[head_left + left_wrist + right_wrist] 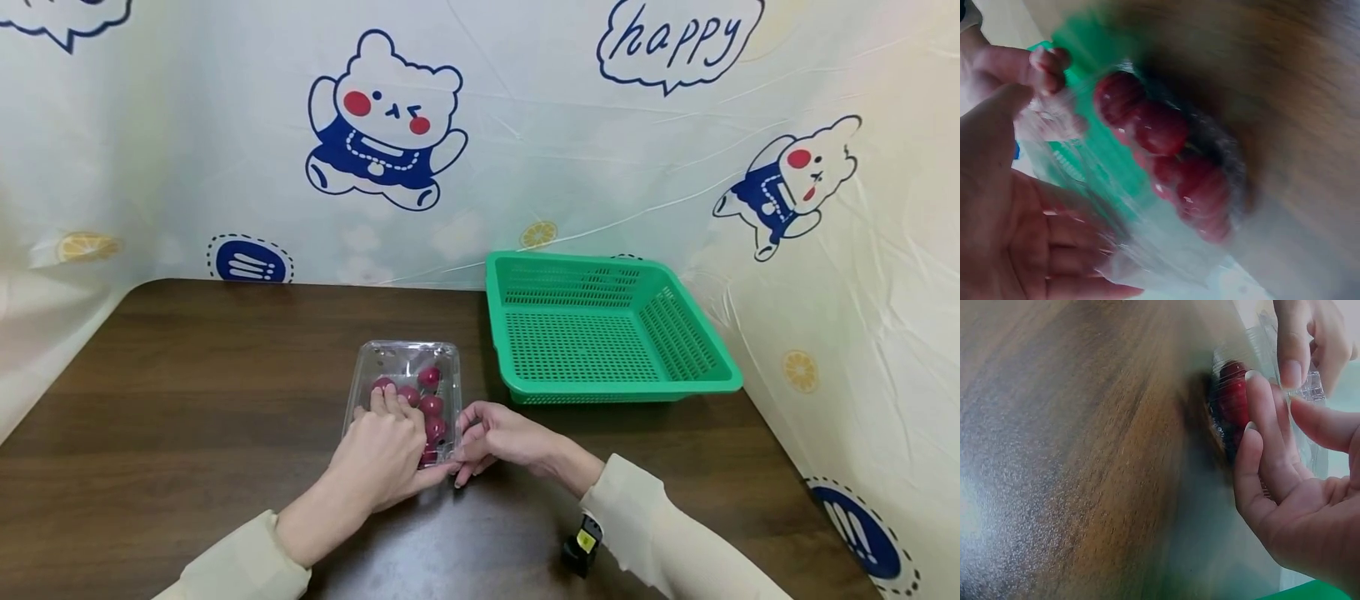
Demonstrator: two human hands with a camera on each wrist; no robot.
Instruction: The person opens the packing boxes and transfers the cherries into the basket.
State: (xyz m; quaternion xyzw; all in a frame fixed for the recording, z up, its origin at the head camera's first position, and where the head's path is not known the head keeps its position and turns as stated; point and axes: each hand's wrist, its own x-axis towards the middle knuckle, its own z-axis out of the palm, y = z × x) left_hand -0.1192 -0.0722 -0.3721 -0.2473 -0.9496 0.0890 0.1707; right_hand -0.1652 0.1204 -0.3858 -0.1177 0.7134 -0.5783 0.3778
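A clear plastic box point(407, 353) with several round, dark red fruits point(1159, 128), which look like cherries, rests on the brown table. Over the box lies my left hand point(384, 454), its fingers fairly straight across the top and its thumb reaching the near right corner. At that same corner my right hand point(495, 437) pinches the plastic edge, with thumb and fingers bent around it. In the right wrist view the left thumb point(1293, 365) meets the edge close to the right fingertips point(1254, 387). The left hand covers part of the fruit. Blur in the left wrist view hides detail.
A green perforated basket point(622, 390) stands to the right of the box, near the table's back edge. The wooden table top point(187, 417) extends left of the box. Behind hangs a printed cloth point(525, 150) with cartoon bears, reaching down the right side.
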